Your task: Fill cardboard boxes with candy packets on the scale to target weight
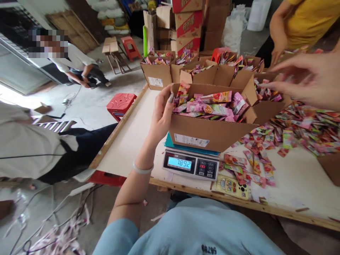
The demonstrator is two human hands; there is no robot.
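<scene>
A cardboard box (212,132) full of small pink snack packets (209,106) sits on a digital scale (190,165), whose lit display reads 7892. My left hand (162,115) grips the box's left side, with thumb and fingers at its top edge. Over at the right, my right hand (305,81) hovers in the air above another packet-filled box (271,109). Its fingers are stretched and apart, somewhat blurred, and I see nothing held between them. A heap of loose packets (305,124) lies below and beyond it on the table.
More filled boxes (156,76) line the table's (127,141) far side. A phone in a yellow case (231,186) lies by the front edge. A person in yellow (313,24) works at the far right; others are at left. Red stools (120,104) and cables are on the floor.
</scene>
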